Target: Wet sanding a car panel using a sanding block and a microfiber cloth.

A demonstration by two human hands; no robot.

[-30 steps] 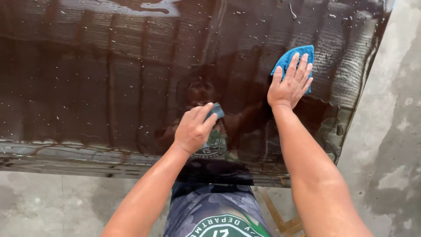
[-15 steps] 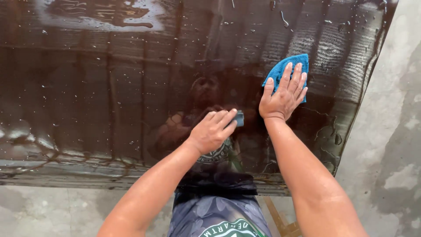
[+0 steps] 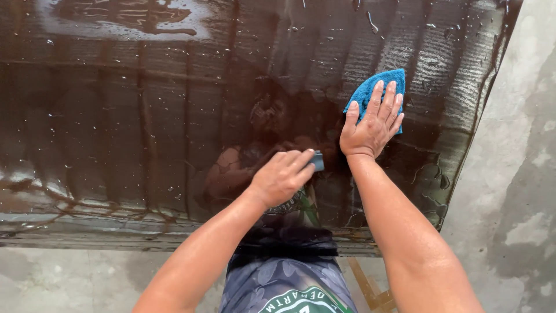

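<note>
Overhead, head view: a large dark brown glossy panel, wet and streaked with water drops, fills most of the frame from 9 o'clock across to 2 o'clock. A pale soapy patch sits at its 11 o'clock corner. The surface mirrors the person's head and arms near the centre.

Right hand: lies flat, palm down, fingers spread and apart, pressing a blue microfibre cloth against the panel at about 2 o'clock from centre. The cloth is mostly under the palm; its upper edge and a corner show above the fingertips. Grip: open, nothing clamped, hand pressing only.

Left hand: at roughly 6 o'clock from centre, just to the 8 o'clock side of the right wrist. The fingers are curled together around a small grey-blue block, of which only one end shows past the fingertips. That end touches the panel. Grip: closed on the block. Whether the block is a sponge or a sanding pad cannot be told.

Both forearms enter from 6 o'clock. The two hands are near each other but not touching.

Surroundings: grey stained concrete floor runs along 3 o'clock and under the panel's near edge at 7 o'clock. A patterned grey garment shows at 6 o'clock.
</note>
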